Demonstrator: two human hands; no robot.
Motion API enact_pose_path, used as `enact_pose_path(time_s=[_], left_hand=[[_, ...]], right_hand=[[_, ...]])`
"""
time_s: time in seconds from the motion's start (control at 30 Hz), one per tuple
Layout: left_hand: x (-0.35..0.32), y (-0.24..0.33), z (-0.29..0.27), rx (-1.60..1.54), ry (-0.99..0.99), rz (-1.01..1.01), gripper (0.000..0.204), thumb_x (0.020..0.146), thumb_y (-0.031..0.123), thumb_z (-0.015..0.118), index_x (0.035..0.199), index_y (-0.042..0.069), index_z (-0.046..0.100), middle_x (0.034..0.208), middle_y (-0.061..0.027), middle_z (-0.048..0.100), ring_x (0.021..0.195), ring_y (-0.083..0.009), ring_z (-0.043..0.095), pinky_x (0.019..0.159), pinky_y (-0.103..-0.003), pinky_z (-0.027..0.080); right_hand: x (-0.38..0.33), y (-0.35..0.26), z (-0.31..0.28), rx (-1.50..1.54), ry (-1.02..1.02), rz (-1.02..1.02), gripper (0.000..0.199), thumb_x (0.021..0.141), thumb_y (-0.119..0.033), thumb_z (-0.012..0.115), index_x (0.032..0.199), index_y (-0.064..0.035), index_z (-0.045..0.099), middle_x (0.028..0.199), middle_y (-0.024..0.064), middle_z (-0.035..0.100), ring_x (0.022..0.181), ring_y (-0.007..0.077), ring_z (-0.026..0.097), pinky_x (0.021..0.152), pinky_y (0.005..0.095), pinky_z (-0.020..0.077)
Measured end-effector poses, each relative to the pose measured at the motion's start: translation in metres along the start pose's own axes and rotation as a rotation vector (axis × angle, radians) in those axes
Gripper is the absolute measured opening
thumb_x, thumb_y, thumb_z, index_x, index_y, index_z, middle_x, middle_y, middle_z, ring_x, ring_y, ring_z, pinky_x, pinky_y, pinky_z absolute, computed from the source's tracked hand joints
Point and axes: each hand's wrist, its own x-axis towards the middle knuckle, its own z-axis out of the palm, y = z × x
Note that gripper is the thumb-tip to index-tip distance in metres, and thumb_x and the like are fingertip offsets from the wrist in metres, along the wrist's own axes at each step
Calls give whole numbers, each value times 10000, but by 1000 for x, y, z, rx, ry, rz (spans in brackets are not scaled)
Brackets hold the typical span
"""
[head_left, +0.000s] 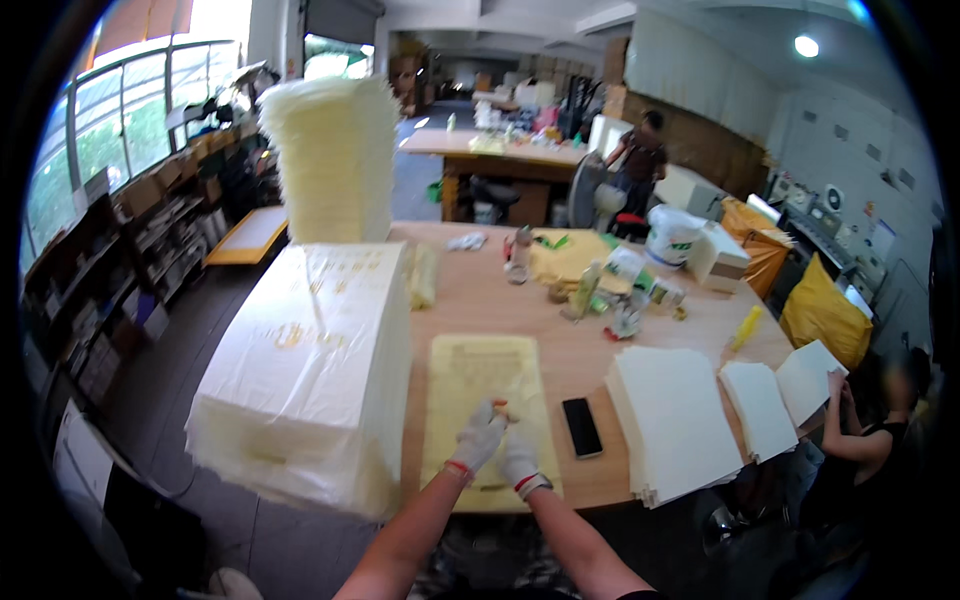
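Can't tell spread or grip of left hand [480, 440] or right hand [519, 462] tbh; could easily wrinkle yellow sheet [465, 392] by pressing unevenly.

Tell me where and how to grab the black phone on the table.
Likely best: pinch the black phone by its two long edges, reaching down from above with the right hand, which is nearer. It lies flat, longer than wide, with bare tabletop along both.

We hold our gloved left hand [481, 438] and gloved right hand [519, 462] close together over a pale yellow rectangular pad [446, 400] on the wooden table [465, 300], between a bulky wrapped stack [300, 340] at left and a black phone [582, 428] near white sheets [675, 415] at right.
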Motion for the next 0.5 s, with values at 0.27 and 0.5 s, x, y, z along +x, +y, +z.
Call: enact_pose_path(time_s=[0.27,0.5], left_hand=[[-47,-7,-26,588,44,315,321,792,82,572,1087,-18,497,892,-126,606,808,-214,583,707,-323,461],[-123,-6,-46,468,300,438,342,731,-7,594,1057,-38,494,971,-167,567,949,-295,547,828,-350,438]], right_hand=[[-64,-38,-19,218,-278,13,503,806,-349,573,1205,-64,464,1084,175,570,926,295,593,800,385,467],[-169,-4,-121,593,13,143,297,812,-242,607,1020,-31,590,950,170,616,898,295,604,763,354,485]])
